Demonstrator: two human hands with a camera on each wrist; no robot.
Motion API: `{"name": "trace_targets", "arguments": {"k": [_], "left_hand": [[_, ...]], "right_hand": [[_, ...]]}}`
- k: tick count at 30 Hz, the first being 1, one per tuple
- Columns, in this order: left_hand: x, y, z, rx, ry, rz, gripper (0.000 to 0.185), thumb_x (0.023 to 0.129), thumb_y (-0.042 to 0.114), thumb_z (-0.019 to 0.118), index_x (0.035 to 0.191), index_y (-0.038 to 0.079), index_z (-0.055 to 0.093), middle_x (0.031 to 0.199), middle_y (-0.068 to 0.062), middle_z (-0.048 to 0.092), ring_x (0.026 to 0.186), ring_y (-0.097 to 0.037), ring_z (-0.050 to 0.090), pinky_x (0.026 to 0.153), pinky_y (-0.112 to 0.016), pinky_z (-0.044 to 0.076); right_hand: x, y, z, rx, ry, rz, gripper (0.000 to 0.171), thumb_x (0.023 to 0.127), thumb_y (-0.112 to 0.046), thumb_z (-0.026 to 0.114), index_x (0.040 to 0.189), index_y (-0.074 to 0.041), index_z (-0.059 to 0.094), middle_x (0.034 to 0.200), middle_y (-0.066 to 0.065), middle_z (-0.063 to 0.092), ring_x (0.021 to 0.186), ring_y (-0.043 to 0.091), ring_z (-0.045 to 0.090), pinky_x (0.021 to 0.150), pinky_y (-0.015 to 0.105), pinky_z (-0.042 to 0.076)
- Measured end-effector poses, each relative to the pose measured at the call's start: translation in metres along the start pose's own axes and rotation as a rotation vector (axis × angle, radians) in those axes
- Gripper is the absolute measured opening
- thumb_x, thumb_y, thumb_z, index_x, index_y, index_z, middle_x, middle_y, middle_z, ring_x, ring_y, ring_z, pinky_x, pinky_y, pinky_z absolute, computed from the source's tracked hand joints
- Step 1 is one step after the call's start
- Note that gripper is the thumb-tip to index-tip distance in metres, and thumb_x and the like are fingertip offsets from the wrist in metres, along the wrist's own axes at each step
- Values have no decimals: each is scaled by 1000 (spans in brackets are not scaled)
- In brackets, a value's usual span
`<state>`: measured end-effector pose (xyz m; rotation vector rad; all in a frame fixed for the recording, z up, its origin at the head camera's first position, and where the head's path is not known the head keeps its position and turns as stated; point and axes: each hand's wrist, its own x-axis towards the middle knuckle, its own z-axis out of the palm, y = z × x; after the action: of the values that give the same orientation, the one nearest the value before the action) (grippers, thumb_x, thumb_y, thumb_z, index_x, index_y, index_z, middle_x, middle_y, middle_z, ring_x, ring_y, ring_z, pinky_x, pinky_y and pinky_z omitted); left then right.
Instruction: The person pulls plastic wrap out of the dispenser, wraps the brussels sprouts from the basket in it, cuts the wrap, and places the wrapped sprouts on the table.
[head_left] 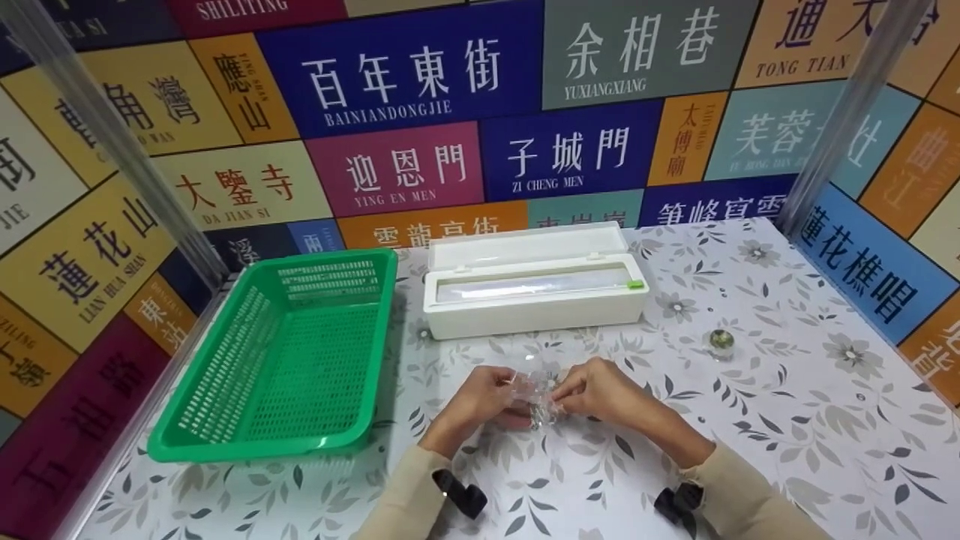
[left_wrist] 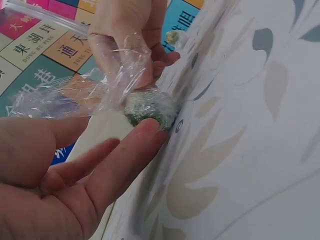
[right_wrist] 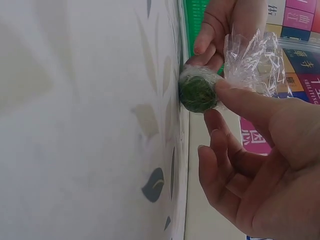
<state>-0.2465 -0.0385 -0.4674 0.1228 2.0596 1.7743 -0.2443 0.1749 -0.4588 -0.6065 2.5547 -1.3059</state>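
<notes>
A small green ball (right_wrist: 198, 94) is wrapped in clear cling film (left_wrist: 122, 85), whose loose crinkled end sticks out to one side. My right hand (head_left: 604, 391) pinches the wrapped ball, with the thumb on its film and the forefinger beneath, as the right wrist view shows. My left hand (head_left: 486, 394) faces it from the other side. In the left wrist view, a nearly straight left finger (left_wrist: 135, 155) touches the ball's underside, while the left thumb stays apart from it. Both hands are low over the flowered tablecloth, in front of a white box (head_left: 536, 315).
The white box has its lid (head_left: 529, 247) raised, a film roll inside and a bright green slider (head_left: 635, 284) at its right end. A green plastic basket (head_left: 367, 360) stands at left. Another film-wrapped ball (head_left: 721, 341) lies at right. Sign-covered panels (head_left: 405, 71) rise behind.
</notes>
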Motion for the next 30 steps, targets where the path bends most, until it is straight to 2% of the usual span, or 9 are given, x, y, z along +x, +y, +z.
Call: {"name": "trace_targets", "arguments": {"k": [4,7,10,12,14,16,20,25,30], "left_hand": [[-1,1,3,176,34,55,18,83,2,77,101,2,76,96,-14,77,75,-15,72,66,-24,60],[-2,1,6,279,69,79,16,80,2,79,94,8,78,95,-9,78,77,-11,68,68,-20,56],[-2,1,9,299,98,76,15,80,-2,78,92,8,78,91,-8,78,74,-9,65,65,-19,53],[-3,1,11,297,115,77,13,81,-2,77,91,6,77,88,-8,77,68,-8,62,60,-18,52],[-3,1,12,291,128,86,11,82,-1,77,91,5,77,86,-9,77,64,-8,61,57,-18,51],[-3,2,14,304,140,106,10,81,-2,77,90,3,77,85,-11,77,64,-8,61,56,-18,52],[-4,2,16,320,149,122,10,79,-1,79,87,4,77,83,-10,77,65,-8,64,58,-19,53],[-5,3,11,270,65,131,8,82,3,79,90,3,77,85,-11,77,69,-18,73,62,-26,60],[-8,6,3,186,-47,43,15,86,4,76,101,2,76,95,-14,76,78,-28,76,67,-33,63]], "right_hand": [[-1,-3,-2,-7,-38,29,17,82,-4,77,97,-8,80,95,15,77,64,6,56,50,14,42],[-2,-4,-5,5,-101,26,22,85,-5,75,106,-9,77,106,17,76,58,5,51,48,14,38],[-3,-6,-9,37,-178,29,31,87,-4,70,116,-10,74,109,19,75,58,5,50,48,14,39],[-4,-6,-11,47,-217,30,34,87,-9,71,121,-11,72,104,17,75,61,6,53,49,16,43],[-5,-7,-12,42,-235,22,36,87,-17,75,123,-12,71,96,11,73,72,9,61,55,19,50],[-4,-6,-11,37,-229,10,38,86,-25,78,121,-11,72,92,7,70,79,13,63,60,22,54],[-2,-6,-4,30,-142,-8,32,82,-28,82,108,-10,75,89,6,71,73,12,60,60,20,51],[-2,-7,4,38,-38,-2,15,82,-13,80,96,-7,76,89,8,76,75,7,64,66,19,52],[-3,-7,6,69,-12,-7,14,82,1,74,96,-2,76,88,9,77,77,6,67,71,21,56]]}}
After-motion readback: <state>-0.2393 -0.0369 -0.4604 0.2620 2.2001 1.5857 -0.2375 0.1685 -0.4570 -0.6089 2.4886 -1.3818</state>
